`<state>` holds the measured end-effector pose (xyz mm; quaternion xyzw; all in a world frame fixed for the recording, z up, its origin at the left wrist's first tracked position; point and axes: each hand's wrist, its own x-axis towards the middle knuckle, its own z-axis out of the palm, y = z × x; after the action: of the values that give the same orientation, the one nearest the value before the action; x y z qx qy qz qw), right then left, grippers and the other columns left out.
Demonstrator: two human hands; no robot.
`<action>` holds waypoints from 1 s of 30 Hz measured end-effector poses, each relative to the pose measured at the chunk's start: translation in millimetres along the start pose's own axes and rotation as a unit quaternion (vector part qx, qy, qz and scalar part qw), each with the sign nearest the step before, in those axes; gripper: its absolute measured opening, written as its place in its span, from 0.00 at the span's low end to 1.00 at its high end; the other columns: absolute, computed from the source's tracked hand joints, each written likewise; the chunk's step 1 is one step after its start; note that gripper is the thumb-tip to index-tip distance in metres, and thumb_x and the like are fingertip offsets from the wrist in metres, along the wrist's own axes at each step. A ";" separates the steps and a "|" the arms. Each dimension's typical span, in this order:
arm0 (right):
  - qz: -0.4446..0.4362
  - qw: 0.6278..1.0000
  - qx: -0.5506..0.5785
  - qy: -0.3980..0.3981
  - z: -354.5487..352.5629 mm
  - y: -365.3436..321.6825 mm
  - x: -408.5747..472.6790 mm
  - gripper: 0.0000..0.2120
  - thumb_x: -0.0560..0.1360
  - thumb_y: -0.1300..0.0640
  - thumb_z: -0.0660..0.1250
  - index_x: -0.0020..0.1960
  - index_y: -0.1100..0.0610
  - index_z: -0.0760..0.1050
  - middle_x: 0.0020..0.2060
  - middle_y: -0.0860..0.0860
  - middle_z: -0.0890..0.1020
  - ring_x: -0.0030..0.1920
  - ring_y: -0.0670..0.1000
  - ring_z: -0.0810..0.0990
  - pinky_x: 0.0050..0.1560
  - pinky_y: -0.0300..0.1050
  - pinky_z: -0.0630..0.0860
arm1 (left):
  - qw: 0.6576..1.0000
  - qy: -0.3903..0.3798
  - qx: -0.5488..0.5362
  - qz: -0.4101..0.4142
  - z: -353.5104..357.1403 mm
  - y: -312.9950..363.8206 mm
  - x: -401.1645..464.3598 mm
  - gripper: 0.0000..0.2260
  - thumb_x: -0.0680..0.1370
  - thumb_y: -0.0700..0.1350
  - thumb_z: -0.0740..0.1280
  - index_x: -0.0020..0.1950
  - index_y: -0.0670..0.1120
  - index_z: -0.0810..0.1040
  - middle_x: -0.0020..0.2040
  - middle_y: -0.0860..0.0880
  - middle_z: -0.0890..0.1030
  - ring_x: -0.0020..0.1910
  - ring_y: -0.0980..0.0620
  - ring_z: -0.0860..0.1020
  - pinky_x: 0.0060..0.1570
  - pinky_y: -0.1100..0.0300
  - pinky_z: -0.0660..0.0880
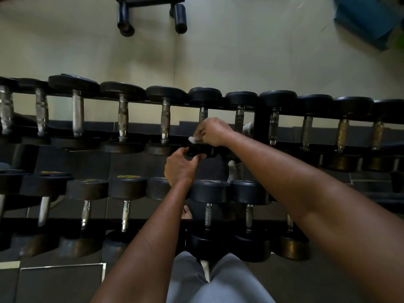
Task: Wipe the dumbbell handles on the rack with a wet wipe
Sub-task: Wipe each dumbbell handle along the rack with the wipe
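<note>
A two-tier rack [140,103] holds rows of black dumbbells with metal handles. My right hand [213,132] grips a white wet wipe [193,139] around the handle [202,113] of a dumbbell in the middle of the upper row; most of that handle is hidden under the hand. My left hand [180,166] cups the near black head [202,150] of the same dumbbell, thumb on top and fingers curled under it. Bare handles [165,119] run left and right along the row.
A lower row of dumbbells [207,191] sits just below my forearms. A pale wall stands behind the rack, with a black equipment frame [150,12] at the top and a blue object [367,16] at the upper right. Dark floor tiles lie beneath.
</note>
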<state>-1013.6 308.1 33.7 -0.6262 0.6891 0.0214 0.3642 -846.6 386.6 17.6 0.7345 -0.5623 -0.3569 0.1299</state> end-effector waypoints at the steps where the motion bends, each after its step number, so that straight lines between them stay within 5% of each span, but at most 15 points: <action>1: 0.031 0.996 0.080 0.022 1.5 8.0 -6.6 0.06 0.78 0.50 0.77 0.54 0.44 0.86 0.52 0.43 0.84 0.50 0.44 0.82 0.53 0.44 0.81 | 1.000 -0.005 -0.001 0.006 -1.0 -0.8 0.5 0.30 0.71 0.66 0.79 0.68 0.51 0.83 0.61 0.50 0.86 0.59 0.49 0.84 0.48 0.59 0.76; 5: 0.103 0.934 0.314 0.136 13.1 49.3 -49.7 0.08 0.75 0.51 0.80 0.54 0.47 0.87 0.52 0.43 0.88 0.53 0.42 0.85 0.59 0.42 0.82 | 0.999 -0.007 0.016 0.037 -3.4 1.1 -9.7 0.28 0.74 0.63 0.77 0.67 0.49 0.81 0.63 0.48 0.84 0.61 0.47 0.82 0.54 0.54 0.79; 11: 0.145 0.877 0.402 0.218 21.6 97.1 -119.2 0.07 0.75 0.47 0.80 0.51 0.46 0.88 0.46 0.43 0.89 0.50 0.43 0.87 0.57 0.49 0.85 | 0.995 -0.073 0.011 0.072 9.6 18.2 -35.1 0.25 0.76 0.64 0.76 0.64 0.48 0.80 0.59 0.50 0.80 0.59 0.50 0.80 0.57 0.53 0.78; 30: 0.114 0.921 0.323 0.188 -17.5 146.7 -172.3 0.13 0.79 0.50 0.76 0.63 0.47 0.84 0.52 0.45 0.87 0.50 0.45 0.86 0.52 0.50 0.87 | 0.996 -0.082 0.008 0.038 67.2 90.9 -90.2 0.33 0.77 0.65 0.74 0.73 0.46 0.76 0.68 0.46 0.79 0.65 0.47 0.79 0.58 0.54 0.76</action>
<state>-1159.3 477.1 75.1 -0.3843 0.7813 -0.2790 0.4051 -968.5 453.3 57.7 0.6817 -0.6015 -0.4064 0.0910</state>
